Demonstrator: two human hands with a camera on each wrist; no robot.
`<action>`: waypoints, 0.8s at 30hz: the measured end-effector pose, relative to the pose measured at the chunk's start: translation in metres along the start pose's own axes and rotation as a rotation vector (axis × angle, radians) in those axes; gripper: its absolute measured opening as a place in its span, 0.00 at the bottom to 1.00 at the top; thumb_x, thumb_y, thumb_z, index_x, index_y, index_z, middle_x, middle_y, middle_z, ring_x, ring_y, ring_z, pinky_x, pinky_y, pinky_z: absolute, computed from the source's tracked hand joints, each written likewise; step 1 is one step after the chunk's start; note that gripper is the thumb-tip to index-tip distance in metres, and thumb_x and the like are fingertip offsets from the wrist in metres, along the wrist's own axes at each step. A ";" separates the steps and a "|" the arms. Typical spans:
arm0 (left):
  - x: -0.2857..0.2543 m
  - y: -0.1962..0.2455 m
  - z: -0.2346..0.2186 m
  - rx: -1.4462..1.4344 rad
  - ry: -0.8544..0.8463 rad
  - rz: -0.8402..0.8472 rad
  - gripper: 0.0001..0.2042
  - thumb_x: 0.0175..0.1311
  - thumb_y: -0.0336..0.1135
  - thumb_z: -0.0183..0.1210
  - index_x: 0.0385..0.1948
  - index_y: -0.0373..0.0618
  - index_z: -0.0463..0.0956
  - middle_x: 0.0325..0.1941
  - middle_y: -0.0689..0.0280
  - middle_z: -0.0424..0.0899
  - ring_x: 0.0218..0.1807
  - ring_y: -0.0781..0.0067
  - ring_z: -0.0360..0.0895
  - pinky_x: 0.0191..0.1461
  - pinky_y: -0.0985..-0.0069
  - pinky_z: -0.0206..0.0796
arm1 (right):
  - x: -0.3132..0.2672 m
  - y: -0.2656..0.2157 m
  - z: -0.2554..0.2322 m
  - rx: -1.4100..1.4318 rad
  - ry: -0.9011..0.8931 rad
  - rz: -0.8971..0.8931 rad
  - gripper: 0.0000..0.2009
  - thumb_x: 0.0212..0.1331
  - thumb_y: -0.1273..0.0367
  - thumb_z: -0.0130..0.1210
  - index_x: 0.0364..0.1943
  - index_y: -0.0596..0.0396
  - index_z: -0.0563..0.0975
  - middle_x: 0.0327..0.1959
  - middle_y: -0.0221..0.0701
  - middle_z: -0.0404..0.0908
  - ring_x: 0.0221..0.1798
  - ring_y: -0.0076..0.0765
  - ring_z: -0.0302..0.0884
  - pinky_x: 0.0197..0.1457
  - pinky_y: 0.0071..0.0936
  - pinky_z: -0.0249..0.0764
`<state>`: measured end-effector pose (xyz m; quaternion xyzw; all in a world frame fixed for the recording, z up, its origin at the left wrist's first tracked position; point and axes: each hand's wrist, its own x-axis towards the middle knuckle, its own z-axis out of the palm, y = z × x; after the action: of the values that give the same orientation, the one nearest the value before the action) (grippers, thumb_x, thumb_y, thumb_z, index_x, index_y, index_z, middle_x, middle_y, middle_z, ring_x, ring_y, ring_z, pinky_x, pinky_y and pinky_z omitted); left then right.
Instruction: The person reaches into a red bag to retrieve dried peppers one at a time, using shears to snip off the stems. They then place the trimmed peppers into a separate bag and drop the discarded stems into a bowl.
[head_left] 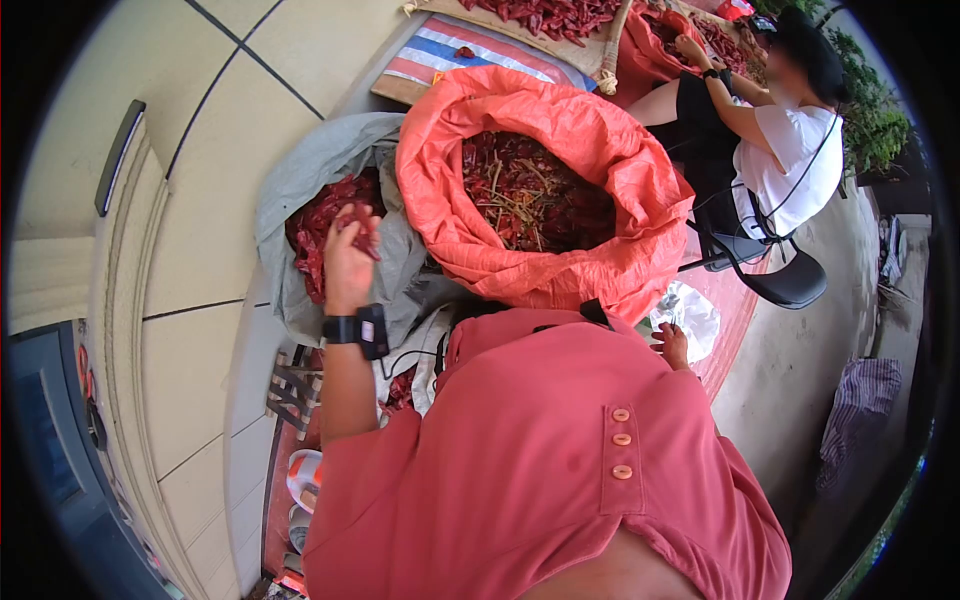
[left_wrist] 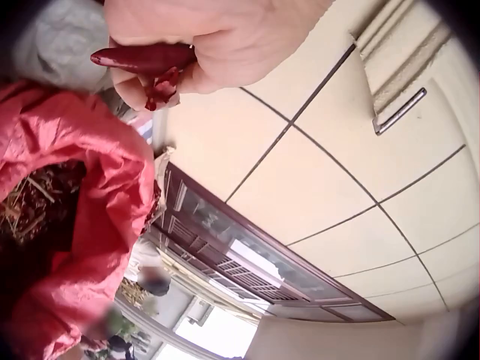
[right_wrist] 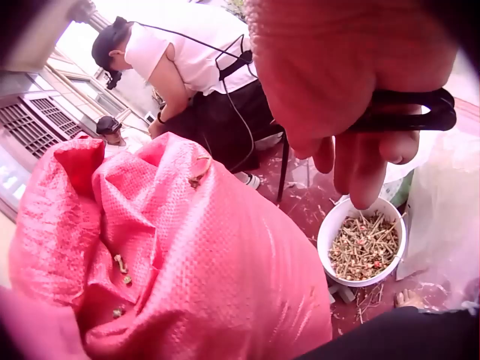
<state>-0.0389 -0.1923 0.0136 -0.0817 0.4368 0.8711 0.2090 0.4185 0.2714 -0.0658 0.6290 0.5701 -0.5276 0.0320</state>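
Observation:
My left hand (head_left: pixel 348 265) holds dried red chili peppers (left_wrist: pixel 142 57) over the mouth of a grey sack (head_left: pixel 385 270). More red chilies (head_left: pixel 310 225) fill that sack. In the left wrist view one whole pepper and a broken, curled piece show between thumb and fingers. My right hand (right_wrist: pixel 345 82) is low at my right side, gripping black-handled scissors (right_wrist: pixel 439 111); the palm hides most of them. Under that hand, in the right wrist view, a white bucket (right_wrist: pixel 324 244) contains cut stems (right_wrist: pixel 365 247).
A large red woven sack (head_left: pixel 640 180) with chilies and stalks stands in front of me. Behind it lie a striped sheet (head_left: pixel 430 55) and piled chilies (head_left: pixel 550 15). A seated person (head_left: pixel 785 150) works at the right beside a black chair (head_left: pixel 785 285). A tiled wall (head_left: pixel 230 180) runs along the left.

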 end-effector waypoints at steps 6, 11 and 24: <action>0.018 0.021 -0.001 0.629 0.473 0.382 0.18 0.60 0.33 0.57 0.51 0.38 0.69 0.52 0.57 0.75 0.55 0.62 0.72 0.59 0.66 0.62 | -0.002 0.024 0.003 0.084 0.019 0.095 0.17 0.67 0.57 0.44 0.49 0.56 0.70 0.36 0.36 0.81 0.20 0.29 0.76 0.13 0.23 0.60; -0.012 -0.048 0.104 1.088 -0.420 0.478 0.20 0.56 0.34 0.61 0.50 0.38 0.72 0.51 0.56 0.76 0.58 0.58 0.70 0.65 0.64 0.56 | -0.022 0.012 0.016 0.063 0.124 -0.049 0.17 0.67 0.59 0.43 0.47 0.58 0.72 0.33 0.36 0.81 0.15 0.27 0.72 0.13 0.22 0.59; -0.047 -0.086 0.121 1.775 -1.257 0.087 0.14 0.54 0.44 0.59 0.30 0.40 0.73 0.34 0.54 0.79 0.42 0.51 0.76 0.49 0.55 0.64 | -0.071 0.034 0.006 0.096 0.247 -0.023 0.17 0.65 0.59 0.46 0.45 0.59 0.73 0.30 0.36 0.81 0.15 0.27 0.73 0.13 0.21 0.59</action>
<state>0.0458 -0.0643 0.0393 0.5743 0.7278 0.1376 0.3485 0.4550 0.2068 -0.0382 0.6833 0.5510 -0.4732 -0.0745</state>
